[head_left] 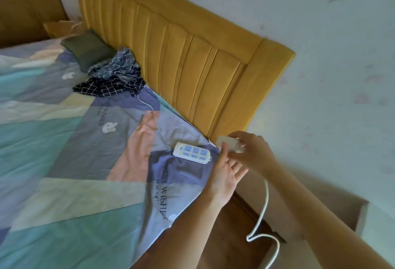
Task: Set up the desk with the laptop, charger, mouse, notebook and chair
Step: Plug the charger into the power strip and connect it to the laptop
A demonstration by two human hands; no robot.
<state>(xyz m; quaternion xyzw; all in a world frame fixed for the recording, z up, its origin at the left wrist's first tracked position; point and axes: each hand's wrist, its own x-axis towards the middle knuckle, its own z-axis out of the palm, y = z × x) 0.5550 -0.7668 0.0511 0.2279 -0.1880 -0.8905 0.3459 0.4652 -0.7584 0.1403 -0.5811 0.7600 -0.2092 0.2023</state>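
Note:
A white charger block (229, 143) sits in my right hand (253, 151), held just past the bed's corner near the headboard. Its thick white cable (264, 206) hangs down from under the hand and loops toward the floor. My left hand (226, 172) is open, palm up, right below the charger, with a fingertip touching the block. A white power strip (192, 153) with blue sockets lies on the bed cover, a hand's width left of both hands. Its thin white cord (154, 119) runs back across the cover toward the clothes.
The bed is covered by a patchwork quilt (64, 162). A padded yellow headboard (181, 55) stands behind it against a pale wall. Crumpled checked clothes (113, 76) and a green pillow (87, 48) lie by the headboard. Brown wooden floor (235, 236) shows beside the bed.

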